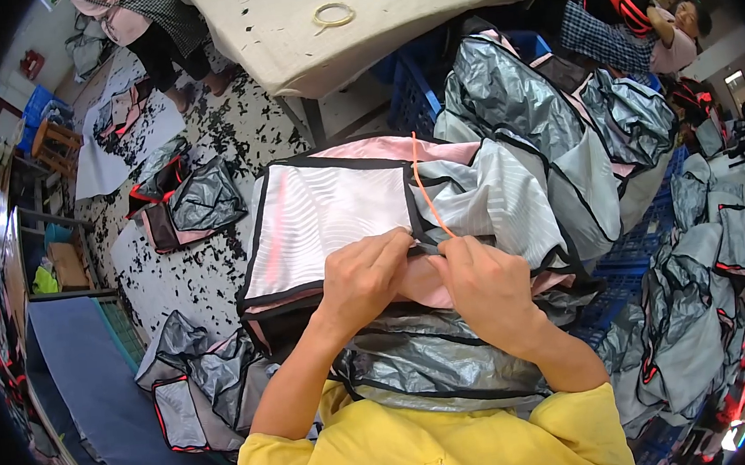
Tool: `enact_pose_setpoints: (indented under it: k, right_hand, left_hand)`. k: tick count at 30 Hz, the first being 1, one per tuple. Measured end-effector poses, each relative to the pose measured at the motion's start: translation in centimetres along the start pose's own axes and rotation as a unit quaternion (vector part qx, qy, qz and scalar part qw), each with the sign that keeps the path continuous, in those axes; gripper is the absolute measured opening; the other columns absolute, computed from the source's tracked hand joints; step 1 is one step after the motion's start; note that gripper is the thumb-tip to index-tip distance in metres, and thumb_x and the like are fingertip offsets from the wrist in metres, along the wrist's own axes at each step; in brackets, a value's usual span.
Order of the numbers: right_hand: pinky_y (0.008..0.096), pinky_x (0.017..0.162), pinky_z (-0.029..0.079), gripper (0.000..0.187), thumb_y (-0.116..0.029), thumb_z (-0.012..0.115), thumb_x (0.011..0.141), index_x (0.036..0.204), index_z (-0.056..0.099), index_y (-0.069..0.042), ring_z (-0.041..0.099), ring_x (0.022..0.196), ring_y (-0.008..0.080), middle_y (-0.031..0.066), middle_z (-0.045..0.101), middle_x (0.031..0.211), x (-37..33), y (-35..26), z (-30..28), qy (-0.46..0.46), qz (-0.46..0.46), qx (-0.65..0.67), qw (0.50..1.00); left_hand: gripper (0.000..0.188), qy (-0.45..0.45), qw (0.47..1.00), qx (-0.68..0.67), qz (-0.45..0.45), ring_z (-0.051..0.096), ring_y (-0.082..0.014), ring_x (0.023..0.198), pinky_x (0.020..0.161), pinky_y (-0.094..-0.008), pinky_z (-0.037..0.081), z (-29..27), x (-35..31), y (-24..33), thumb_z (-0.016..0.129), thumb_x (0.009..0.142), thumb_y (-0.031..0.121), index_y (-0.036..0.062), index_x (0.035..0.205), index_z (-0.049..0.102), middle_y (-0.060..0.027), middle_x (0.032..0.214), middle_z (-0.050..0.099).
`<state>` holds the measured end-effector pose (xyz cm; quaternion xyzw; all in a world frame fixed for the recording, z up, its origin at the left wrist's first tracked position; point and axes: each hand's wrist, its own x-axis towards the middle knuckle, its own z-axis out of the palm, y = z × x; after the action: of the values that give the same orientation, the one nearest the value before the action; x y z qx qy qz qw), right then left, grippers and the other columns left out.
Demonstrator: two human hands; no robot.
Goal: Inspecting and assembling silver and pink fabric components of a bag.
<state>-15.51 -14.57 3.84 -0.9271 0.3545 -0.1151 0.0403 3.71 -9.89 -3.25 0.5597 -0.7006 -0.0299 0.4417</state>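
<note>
A half-sewn pink and pale grey fabric bag (pixel 335 205) with black binding lies spread in front of me. Its left panel has a wavy line pattern, and silver lining shows below it. The fingertips of my left hand (pixel 363 278) are pinched on the black-bound edge near the middle of the bag. Just beside it, my right hand (pixel 488 284) has its thumb and forefinger closed at the same edge. A thin orange cord (pixel 421 184) runs from the bag's far edge down to the right fingers. What lies right between the fingertips is mostly hidden.
More silver-lined bags (pixel 510 79) are heaped in blue crates (pixel 413 87) at the far right. A pale table (pixel 424 15) bears a tape roll (pixel 334 15). Bags (pixel 202 203) lie on the scrap-strewn floor at left, by a blue board (pixel 102 380). Two people are farther off.
</note>
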Motion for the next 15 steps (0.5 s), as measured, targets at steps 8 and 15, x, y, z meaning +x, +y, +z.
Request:
enact_pose_setpoints:
  k: [8, 15]
  right_hand:
    - [0.0348, 0.054, 0.053, 0.022, -0.025, 0.075, 0.094, 0.097, 0.06, -0.009, 0.07, 0.068, 0.0222, 0.0055, 0.063, 0.082, 0.3, 0.3, -2.4, 0.026, 0.027, -0.009, 0.999]
    - [0.0421, 0.064, 0.056, 0.034, -0.028, 0.074, 0.096, 0.117, 0.064, -0.004, 0.071, 0.078, 0.0347, 0.0131, 0.07, 0.093, 4.0, 2.3, -3.2, 0.035, 0.052, 0.098, 0.993]
  left_hand:
    - [0.029, 0.018, 0.999, -0.028, -0.032, 0.074, -0.028, 0.073, 0.063, -0.0362, 0.059, 0.2, -0.1, 0.0, 0.072, 0.08, -0.006, 0.0037, 0.108, 0.071, -0.0113, 0.094, 0.077]
    - [0.019, 0.034, 0.991, -0.045, -0.12, 0.07, -0.0312, 0.073, 0.063, -0.0406, 0.055, 0.7, -0.3, -0.6, 0.072, 0.087, 0.002, 0.0031, 0.106, 0.067, -0.0117, 0.087, 0.071]
